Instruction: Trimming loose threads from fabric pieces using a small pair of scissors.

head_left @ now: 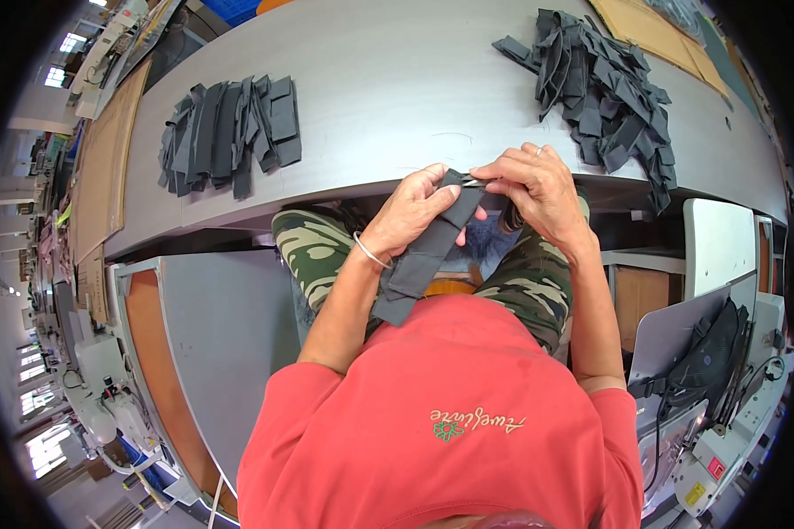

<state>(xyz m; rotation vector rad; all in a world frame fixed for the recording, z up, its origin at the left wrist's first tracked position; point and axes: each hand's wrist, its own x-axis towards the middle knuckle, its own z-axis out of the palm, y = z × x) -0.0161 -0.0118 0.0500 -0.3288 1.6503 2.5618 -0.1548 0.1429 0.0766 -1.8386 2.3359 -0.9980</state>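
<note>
A dark grey fabric strip (422,256) is pinched at its top end by my left hand (408,212), thumb on top and fingers beneath. Its folded length hangs down over my lap toward my shirt. Close to that end, my right hand (543,189) is closed around a small shiny metal tool (475,182) with a slim tip. The tip meets the strip's upper corner; most of the tool is hidden in my fingers, so its kind is unclear. Both hands are just off the near edge of the table.
The pale grey table (370,97) curves ahead of me. A row of grey strips (229,132) lies on its left, a looser heap of strips (604,97) on its right, partly over the edge. A grey cabinet panel (225,326) stands left; a black bag (706,353) right.
</note>
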